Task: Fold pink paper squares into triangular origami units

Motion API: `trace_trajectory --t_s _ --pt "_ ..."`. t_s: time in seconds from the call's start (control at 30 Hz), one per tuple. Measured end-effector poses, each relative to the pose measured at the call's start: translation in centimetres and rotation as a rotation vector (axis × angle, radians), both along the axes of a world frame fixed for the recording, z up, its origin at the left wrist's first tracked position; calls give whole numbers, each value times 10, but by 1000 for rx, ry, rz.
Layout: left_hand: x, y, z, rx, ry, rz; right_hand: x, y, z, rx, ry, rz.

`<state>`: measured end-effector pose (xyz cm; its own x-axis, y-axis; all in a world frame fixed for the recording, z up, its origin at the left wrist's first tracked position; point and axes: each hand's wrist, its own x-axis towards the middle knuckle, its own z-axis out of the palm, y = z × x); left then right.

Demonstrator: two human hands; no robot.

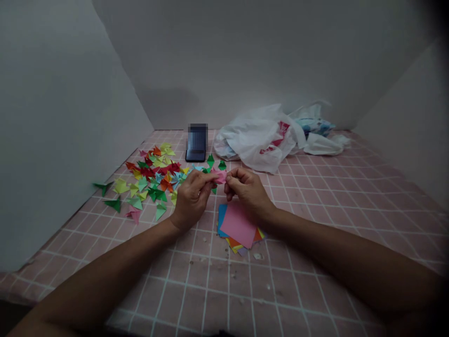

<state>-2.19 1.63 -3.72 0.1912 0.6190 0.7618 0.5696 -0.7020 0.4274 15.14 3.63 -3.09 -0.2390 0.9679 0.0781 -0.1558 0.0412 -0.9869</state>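
Between my two hands is a small pink folded paper (220,176), raised over the table. My left hand (192,199) pinches its left side with thumb and forefinger. On its right edge, the fingers of my right hand (248,192) are closed, the fingertips partly hiding the paper. Below my right hand lies a fanned stack of square paper sheets (238,225), pink on top, with blue, orange and yellow corners showing. Left of my left hand spreads a heap of folded paper birds (154,193) in green, red, yellow, orange, pink and light blue.
A phone (196,142) is propped upright behind the birds. Crumpled white plastic bags (257,138) and a blue-patterned packet (315,125) lie along the back wall. The tablecloth (315,290) is pink with white grid lines. Walls rise at left, back and right.
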Motion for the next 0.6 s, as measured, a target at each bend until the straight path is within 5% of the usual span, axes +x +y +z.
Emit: trace_trajectory --t_s 0.37,0.6 --pt "2 -2 -1 57 91 -68 2 6 -3 277 -246 -71" --pt "2 -3 -3 -50 -3 -57 0 4 -1 187 -151 -114"
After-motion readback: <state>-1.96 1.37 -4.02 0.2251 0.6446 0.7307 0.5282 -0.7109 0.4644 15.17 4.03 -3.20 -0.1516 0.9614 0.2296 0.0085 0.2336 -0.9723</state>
